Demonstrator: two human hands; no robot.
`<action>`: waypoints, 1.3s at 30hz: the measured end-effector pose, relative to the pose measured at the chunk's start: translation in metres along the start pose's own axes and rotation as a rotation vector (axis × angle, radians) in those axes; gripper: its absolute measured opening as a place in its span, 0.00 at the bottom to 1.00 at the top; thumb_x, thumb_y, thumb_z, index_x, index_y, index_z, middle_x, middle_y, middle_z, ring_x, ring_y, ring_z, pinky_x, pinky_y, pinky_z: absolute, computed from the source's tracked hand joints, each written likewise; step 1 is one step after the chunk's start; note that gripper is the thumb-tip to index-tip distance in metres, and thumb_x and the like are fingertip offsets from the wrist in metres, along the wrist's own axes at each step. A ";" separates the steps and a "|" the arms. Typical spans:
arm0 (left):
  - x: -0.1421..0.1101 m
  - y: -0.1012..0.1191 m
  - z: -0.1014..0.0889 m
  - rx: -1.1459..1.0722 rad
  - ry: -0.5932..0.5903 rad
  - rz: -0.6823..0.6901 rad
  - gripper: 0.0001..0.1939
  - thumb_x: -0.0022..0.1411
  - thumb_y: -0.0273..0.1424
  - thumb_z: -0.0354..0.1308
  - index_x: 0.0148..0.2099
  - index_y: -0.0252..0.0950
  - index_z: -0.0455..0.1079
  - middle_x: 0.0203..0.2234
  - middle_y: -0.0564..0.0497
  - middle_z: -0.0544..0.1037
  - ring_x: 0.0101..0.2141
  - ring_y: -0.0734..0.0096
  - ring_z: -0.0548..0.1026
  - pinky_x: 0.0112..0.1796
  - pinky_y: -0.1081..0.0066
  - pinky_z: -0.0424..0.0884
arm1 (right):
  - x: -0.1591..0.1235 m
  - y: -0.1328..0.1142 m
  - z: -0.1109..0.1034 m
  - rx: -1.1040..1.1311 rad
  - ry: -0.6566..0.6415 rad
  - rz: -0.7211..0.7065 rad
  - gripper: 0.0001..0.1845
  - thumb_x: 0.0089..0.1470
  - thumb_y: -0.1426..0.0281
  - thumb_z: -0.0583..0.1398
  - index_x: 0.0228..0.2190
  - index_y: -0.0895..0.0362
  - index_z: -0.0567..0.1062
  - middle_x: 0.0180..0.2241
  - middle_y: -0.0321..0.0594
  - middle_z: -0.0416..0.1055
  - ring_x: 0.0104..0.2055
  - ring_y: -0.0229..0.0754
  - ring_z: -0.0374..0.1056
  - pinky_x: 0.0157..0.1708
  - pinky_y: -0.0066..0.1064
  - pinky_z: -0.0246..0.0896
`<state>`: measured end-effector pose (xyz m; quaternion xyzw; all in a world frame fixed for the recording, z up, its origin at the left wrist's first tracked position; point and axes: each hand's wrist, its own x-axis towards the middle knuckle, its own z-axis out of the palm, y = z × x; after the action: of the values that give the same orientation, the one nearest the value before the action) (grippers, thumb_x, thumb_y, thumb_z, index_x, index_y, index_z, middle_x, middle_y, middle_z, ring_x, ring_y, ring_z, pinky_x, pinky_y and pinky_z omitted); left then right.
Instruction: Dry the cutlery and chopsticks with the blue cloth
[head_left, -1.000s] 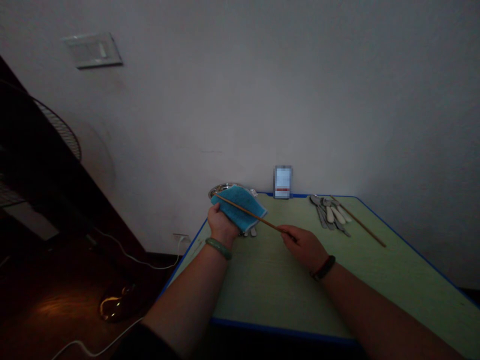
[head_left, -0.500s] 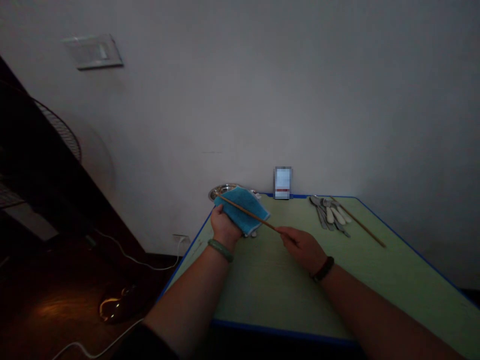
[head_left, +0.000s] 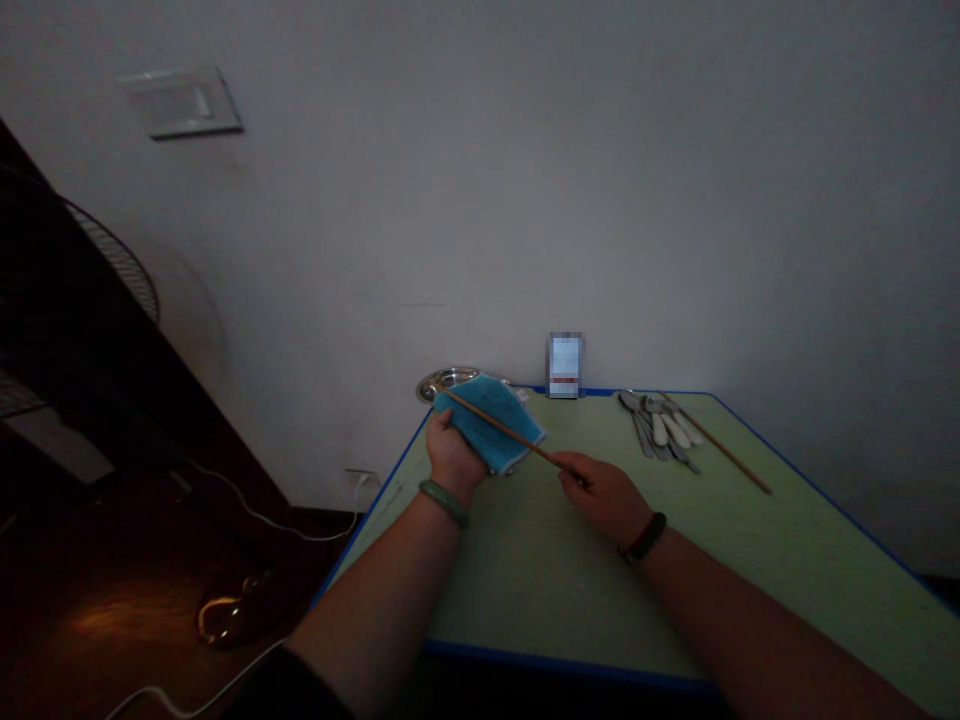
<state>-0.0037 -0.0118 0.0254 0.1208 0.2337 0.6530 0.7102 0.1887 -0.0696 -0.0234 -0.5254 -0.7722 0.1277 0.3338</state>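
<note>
My left hand (head_left: 452,458) holds a folded blue terry cloth (head_left: 499,425) up off the green tabletop, with the fingers behind it. My right hand (head_left: 604,495) pinches a long wooden chopstick (head_left: 504,431) near its end. The chopstick runs across the cloth's face, and its far tip rests near the cloth's upper left edge. A second wooden chopstick (head_left: 724,450) lies on the table at the right, beside a pile of spoons with pale handles (head_left: 658,428).
The green table (head_left: 540,570) has a blue edge and meets a white wall at the back. A steel plate (head_left: 448,382) sits behind the cloth, and a blurred upright card (head_left: 565,365) leans on the wall. A fan (head_left: 112,240) and a white cable (head_left: 277,525) are at the left, off the table.
The cloth and my left hand have shifted slightly to the right. The chopstick's tip has moved right with them, and my right hand has stayed nearly still.
</note>
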 end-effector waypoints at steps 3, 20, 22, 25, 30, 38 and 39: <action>0.000 -0.001 0.000 -0.013 -0.013 -0.017 0.30 0.57 0.40 0.45 0.56 0.28 0.70 0.46 0.36 0.79 0.53 0.42 0.73 0.55 0.46 0.63 | 0.000 0.000 0.000 -0.002 -0.016 0.027 0.22 0.57 0.69 0.52 0.50 0.56 0.76 0.39 0.43 0.80 0.36 0.46 0.76 0.40 0.37 0.69; 0.004 -0.006 -0.005 0.052 0.007 -0.016 0.31 0.58 0.38 0.46 0.58 0.27 0.68 0.44 0.37 0.80 0.50 0.44 0.75 0.54 0.48 0.65 | 0.001 0.001 0.004 0.066 -0.042 0.032 0.24 0.60 0.66 0.48 0.52 0.56 0.73 0.30 0.41 0.77 0.31 0.43 0.73 0.34 0.33 0.65; 0.004 -0.006 -0.006 0.052 -0.033 -0.024 0.31 0.57 0.39 0.46 0.58 0.27 0.68 0.45 0.37 0.79 0.50 0.44 0.75 0.54 0.47 0.65 | 0.001 0.001 0.004 0.056 -0.036 0.037 0.24 0.61 0.66 0.47 0.52 0.56 0.73 0.29 0.40 0.76 0.30 0.43 0.72 0.33 0.33 0.64; 0.004 -0.007 -0.007 0.058 -0.057 -0.023 0.32 0.57 0.38 0.46 0.59 0.26 0.67 0.46 0.36 0.79 0.51 0.43 0.74 0.54 0.46 0.64 | 0.000 0.000 0.005 0.043 -0.034 0.046 0.24 0.61 0.66 0.47 0.53 0.57 0.71 0.26 0.39 0.75 0.28 0.43 0.71 0.31 0.33 0.63; 0.004 -0.009 -0.008 0.067 -0.070 -0.038 0.31 0.58 0.40 0.46 0.58 0.27 0.68 0.46 0.36 0.79 0.52 0.43 0.73 0.55 0.46 0.64 | -0.001 -0.002 0.004 0.066 -0.036 0.007 0.22 0.61 0.67 0.47 0.52 0.55 0.72 0.25 0.37 0.75 0.27 0.41 0.71 0.30 0.31 0.62; 0.007 -0.009 -0.011 0.044 -0.075 -0.045 0.30 0.58 0.39 0.48 0.57 0.26 0.70 0.46 0.36 0.79 0.51 0.44 0.74 0.54 0.49 0.65 | 0.000 0.001 0.006 0.114 -0.042 0.004 0.21 0.60 0.66 0.49 0.52 0.55 0.72 0.37 0.42 0.79 0.36 0.43 0.75 0.39 0.35 0.67; 0.007 -0.010 -0.011 0.048 -0.074 -0.045 0.30 0.57 0.39 0.49 0.57 0.26 0.70 0.46 0.36 0.79 0.51 0.44 0.74 0.54 0.49 0.65 | 0.001 0.000 0.006 0.118 -0.038 0.002 0.21 0.59 0.67 0.51 0.52 0.54 0.72 0.41 0.42 0.79 0.39 0.44 0.75 0.41 0.36 0.67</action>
<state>-0.0004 -0.0075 0.0103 0.1567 0.2255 0.6259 0.7299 0.1848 -0.0680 -0.0282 -0.5031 -0.7688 0.1833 0.3496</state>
